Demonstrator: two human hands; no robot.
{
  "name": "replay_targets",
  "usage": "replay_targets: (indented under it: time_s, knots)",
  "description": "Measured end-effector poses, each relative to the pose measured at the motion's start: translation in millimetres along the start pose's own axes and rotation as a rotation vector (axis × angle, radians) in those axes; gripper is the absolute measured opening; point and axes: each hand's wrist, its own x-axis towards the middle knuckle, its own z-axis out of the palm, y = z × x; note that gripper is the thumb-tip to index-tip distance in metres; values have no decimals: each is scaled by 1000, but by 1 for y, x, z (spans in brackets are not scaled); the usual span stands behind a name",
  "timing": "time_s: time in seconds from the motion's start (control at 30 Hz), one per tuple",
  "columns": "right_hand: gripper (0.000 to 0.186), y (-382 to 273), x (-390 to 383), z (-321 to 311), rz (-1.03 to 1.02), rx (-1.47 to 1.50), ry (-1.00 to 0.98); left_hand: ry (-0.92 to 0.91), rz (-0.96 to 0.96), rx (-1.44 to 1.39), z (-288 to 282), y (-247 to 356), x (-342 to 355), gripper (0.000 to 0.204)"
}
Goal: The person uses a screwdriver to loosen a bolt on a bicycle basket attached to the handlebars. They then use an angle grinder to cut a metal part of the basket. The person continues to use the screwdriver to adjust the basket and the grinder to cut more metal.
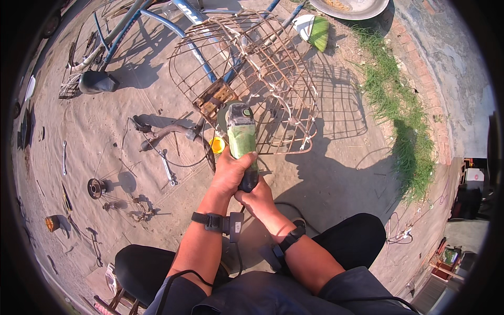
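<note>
My left hand [230, 170] grips the body of a green angle grinder [241, 134], and my right hand [252, 197] is closed on its dark rear handle, just below. The grinder's disc end meets a rusty bracket [215, 101] on a bent wire basket [286, 94]; whether they touch I cannot tell. Behind the basket lies a blue bicycle frame [207, 68]. A yellow cap [217, 145] sits left of the grinder, beside a rusty handlebar stem with cables [168, 134].
At left lie wrenches [167, 168], a wheel hub [95, 187], a black saddle [97, 81] and small metal parts. At top right are a green broom [315, 31] and a metal basin [349, 8]. A grass strip [399, 147] runs along a brick edge [436, 121]. Cords [294, 210] trail near my knees.
</note>
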Motion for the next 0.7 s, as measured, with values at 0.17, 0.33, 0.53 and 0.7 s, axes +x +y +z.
replay_targets:
  time_s: [0.17,0.33,0.53,0.7]
  knots:
    - [54,-1,1,-2,13,-33,-18,0,3,-20,2,1,-1,51]
    - [55,-2,1,-2,8,-25,-25,-11,4,-19,4,7,-4,50]
    - [52,-2,1,-2,16,-29,-28,-6,1,-14,5,8,-5,49]
    - [51,-7,-1,-1,15,-10,-30,1,-3,-18,3,6,-4,50]
